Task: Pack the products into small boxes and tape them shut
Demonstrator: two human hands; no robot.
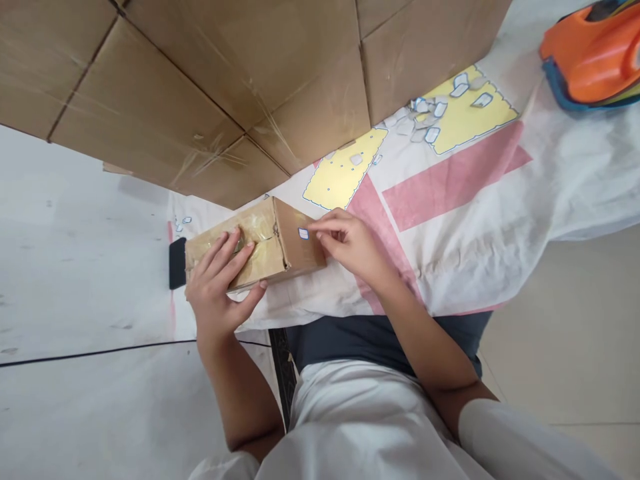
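Note:
A small brown cardboard box [305, 257], closed with clear tape, lies on the cloth in front of me. Across its taped top my left hand [215, 277] rests with fingers spread, the thumb near the front edge. A small white label with a blue border [303, 233] is on the box's right end. Right beside that label are the fingertips of my right hand [350, 243], thumb and forefinger drawn together in a pinch. Whether anything is between them I cannot make out.
Large taped cartons [310, 113] stand along the back. Yellow sheets [345, 173] and several loose label pieces [433, 135] lie on the white and pink cloth [450, 193]. A black phone-like object [177, 263] is left of the box; an orange plastic object [595, 60] sits far right.

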